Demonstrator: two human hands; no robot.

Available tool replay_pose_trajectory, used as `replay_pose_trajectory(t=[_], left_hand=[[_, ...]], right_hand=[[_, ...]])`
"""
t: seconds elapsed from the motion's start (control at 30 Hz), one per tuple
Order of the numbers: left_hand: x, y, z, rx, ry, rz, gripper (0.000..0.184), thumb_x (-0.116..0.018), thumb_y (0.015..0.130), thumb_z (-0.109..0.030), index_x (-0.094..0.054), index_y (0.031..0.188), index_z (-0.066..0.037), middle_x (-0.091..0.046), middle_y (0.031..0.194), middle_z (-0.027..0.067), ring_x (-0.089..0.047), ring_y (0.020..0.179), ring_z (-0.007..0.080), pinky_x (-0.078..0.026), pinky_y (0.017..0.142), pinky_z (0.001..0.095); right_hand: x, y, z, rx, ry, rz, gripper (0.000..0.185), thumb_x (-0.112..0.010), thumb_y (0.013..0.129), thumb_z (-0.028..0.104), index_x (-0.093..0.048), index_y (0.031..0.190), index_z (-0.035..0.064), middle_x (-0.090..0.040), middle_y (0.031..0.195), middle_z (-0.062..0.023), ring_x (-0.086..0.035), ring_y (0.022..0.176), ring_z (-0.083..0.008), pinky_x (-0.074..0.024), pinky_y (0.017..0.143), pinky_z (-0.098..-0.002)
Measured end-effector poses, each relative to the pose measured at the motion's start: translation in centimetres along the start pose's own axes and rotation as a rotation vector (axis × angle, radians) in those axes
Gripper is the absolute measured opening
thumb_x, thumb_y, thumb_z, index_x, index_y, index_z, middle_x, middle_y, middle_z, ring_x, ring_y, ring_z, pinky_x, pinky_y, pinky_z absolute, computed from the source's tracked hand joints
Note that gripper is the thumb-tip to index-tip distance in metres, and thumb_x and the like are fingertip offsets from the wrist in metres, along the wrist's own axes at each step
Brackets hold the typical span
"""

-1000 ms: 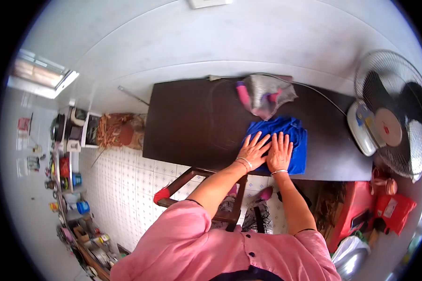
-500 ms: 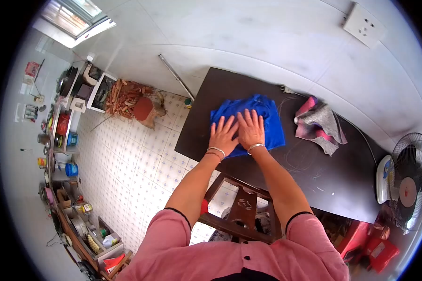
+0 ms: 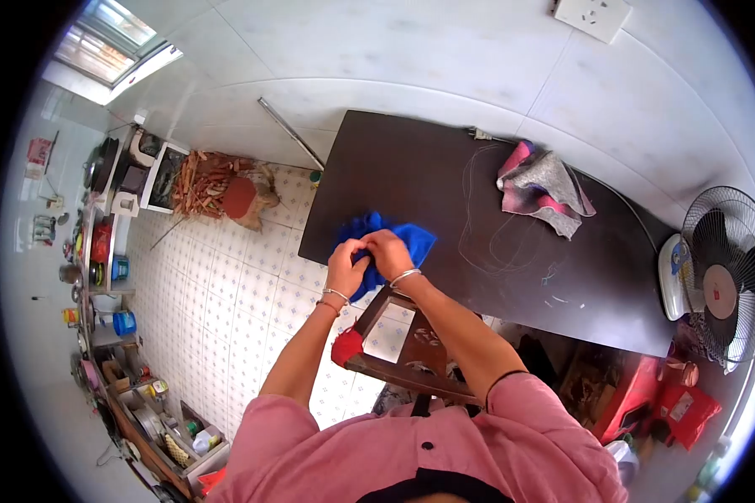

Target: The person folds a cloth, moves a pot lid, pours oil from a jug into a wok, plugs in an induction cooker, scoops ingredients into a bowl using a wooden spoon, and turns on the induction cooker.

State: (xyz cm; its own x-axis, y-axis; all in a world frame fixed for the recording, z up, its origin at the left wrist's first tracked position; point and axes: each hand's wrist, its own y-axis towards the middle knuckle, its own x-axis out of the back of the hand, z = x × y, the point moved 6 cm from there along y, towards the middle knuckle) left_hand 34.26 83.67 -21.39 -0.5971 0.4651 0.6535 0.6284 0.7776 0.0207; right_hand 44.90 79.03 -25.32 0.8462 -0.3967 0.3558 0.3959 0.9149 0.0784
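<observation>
Holding a blue cloth point(image 3: 415, 241) at the near left corner of the dark table point(image 3: 411, 168), mostly on the top, with a bit hanging over the front edge, close to the wooden chair point(image 3: 411, 375). All bunched up, not flat. Longest on a slant, from the low hanging bit at the left up to a pointy corner at the right. Pointing right with that corner, to the side with the fan point(image 3: 721, 292), and puffing out in a soft lump past the knuckles, toward the wall. Hidden in the middle by the hands, so hard to tell the whole shape. On the left part of it, the left hand point(image 3: 344, 270); just beside, a little higher and more to the right, the right hand point(image 3: 387, 253). Very close together, maybe touching. Fingers of both bent in and closed on the blue cloth, with tips tucked out of sight, so hard to tell how tight. Around each wrist, a shiny band. Over to the right, well apart, near the back of the table, a crumpled grey and pink cloth point(image 3: 545, 189). Behind it, a thin cord point(image 3: 621, 191) running to the fan.
</observation>
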Motion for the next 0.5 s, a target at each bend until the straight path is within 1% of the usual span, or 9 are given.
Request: replay_pose_trajectory(t=[0.03,0.07,0.17,0.27,0.33,0.37,0.43,0.47,0.5], left_hand=[[-0.2,0.3,-1.8,-0.052,-0.025,-0.001,0.022,-0.066,0.071,-0.003,-0.060,0.092,-0.003,-0.061,0.086,0.0095,-0.060,0.078,0.0181,-0.048,0.070,0.0295],[-0.5,0.5,-4.7,-0.072,-0.081,0.005,0.022,-0.065,0.072,-0.001,-0.061,0.094,-0.003,-0.062,0.090,0.0089,-0.060,0.084,0.0169,-0.048,0.075,0.0284],[-3.3,0.9,-12.5,-0.201,-0.227,0.191,0.029,-0.065,0.073,-0.002,-0.061,0.102,-0.004,-0.061,0.102,0.0086,-0.060,0.094,0.0161,-0.048,0.083,0.0290],[-8.9,-0.3,-17.8,-0.198,-0.470,0.429,0.048,-0.066,0.074,-0.006,-0.051,0.119,-0.004,-0.058,0.109,0.0096,-0.058,0.099,0.0187,-0.048,0.086,0.0321],[-13.9,-1.4,-19.5,-0.319,-0.327,0.484,0.053,-0.066,0.071,-0.005,-0.047,0.121,-0.003,-0.052,0.117,0.0147,-0.054,0.105,0.0260,-0.044,0.092,0.0356],[-16.9,-2.1,-19.4,-0.463,-0.261,0.444,0.056,-0.065,0.069,-0.004,-0.045,0.121,-0.001,-0.050,0.118,0.0179,-0.049,0.111,0.0324,-0.040,0.097,0.0371],[-22.5,-3.8,-18.1,-0.373,-0.195,0.648,0.057,-0.063,0.068,-0.003,-0.043,0.121,-0.001,-0.041,0.127,0.0192,-0.042,0.117,0.0361,-0.037,0.099,0.0390],[-24.7,-4.8,-16.7,-0.568,0.098,0.468,0.056,-0.064,0.067,-0.002,-0.044,0.120,-0.002,-0.038,0.129,0.0177,-0.043,0.114,0.0372,-0.039,0.097,0.0401],[-24.5,-5.2,-17.0,-0.595,0.198,0.444,0.053,-0.063,0.069,-0.002,-0.046,0.119,-0.004,-0.038,0.128,0.0166,-0.045,0.111,0.0367,-0.040,0.095,0.0403]], right_hand=[[2.4,-0.8,0.8,-0.026,0.073,-0.152,0.010,-0.059,0.078,0.002,-0.064,0.087,0.0020,-0.062,0.086,-0.0156,-0.059,0.083,-0.0330,-0.0474,0.075,-0.0387],[5.3,-1.8,2.3,0.059,0.094,-0.276,0.011,-0.057,0.079,0.003,-0.064,0.087,0.0026,-0.062,0.088,-0.0173,-0.060,0.084,-0.0333,-0.0482,0.074,-0.0386],[13.5,-5.7,2.1,-0.139,0.252,-0.420,0.010,-0.058,0.085,0.006,-0.065,0.091,0.0032,-0.064,0.087,-0.0105,-0.061,0.082,-0.0172,-0.0474,0.074,-0.0300],[21.2,-10.9,-0.6,-0.198,0.280,-0.636,0.012,-0.056,0.088,0.007,-0.065,0.094,0.0027,-0.062,0.089,-0.0042,-0.056,0.080,-0.0111,-0.0459,0.075,-0.0256],[24.7,-14.3,-3.6,-0.202,0.155,-0.736,0.017,-0.056,0.087,0.009,-0.062,0.102,0.0016,-0.061,0.094,-0.0053,-0.055,0.083,-0.0107,-0.0450,0.074,-0.0245],[25.5,-15.7,-5.1,-0.235,0.078,-0.691,0.027,-0.058,0.085,0.010,-0.058,0.111,0.0034,-0.058,0.106,-0.0107,-0.056,0.093,-0.0169,-0.0447,0.079,-0.0277],[25.2,-17.7,-6.8,-0.150,-0.427,-0.574,0.041,-0.061,0.080,0.010,-0.054,0.120,0.0084,-0.047,0.123,-0.0197,-0.046,0.110,-0.0327,-0.0386,0.092,-0.0391],[24.2,-18.6,-7.7,-0.140,-0.602,-0.487,0.044,-0.062,0.078,0.010,-0.053,0.121,0.0096,-0.044,0.126,-0.0220,-0.042,0.114,-0.0379,-0.0356,0.095,-0.0428],[23.6,-19.1,-7.7,-0.137,-0.640,-0.471,0.045,-0.061,0.077,0.008,-0.054,0.121,0.0100,-0.042,0.128,-0.0227,-0.040,0.114,-0.0407,-0.0342,0.096,-0.0458]])
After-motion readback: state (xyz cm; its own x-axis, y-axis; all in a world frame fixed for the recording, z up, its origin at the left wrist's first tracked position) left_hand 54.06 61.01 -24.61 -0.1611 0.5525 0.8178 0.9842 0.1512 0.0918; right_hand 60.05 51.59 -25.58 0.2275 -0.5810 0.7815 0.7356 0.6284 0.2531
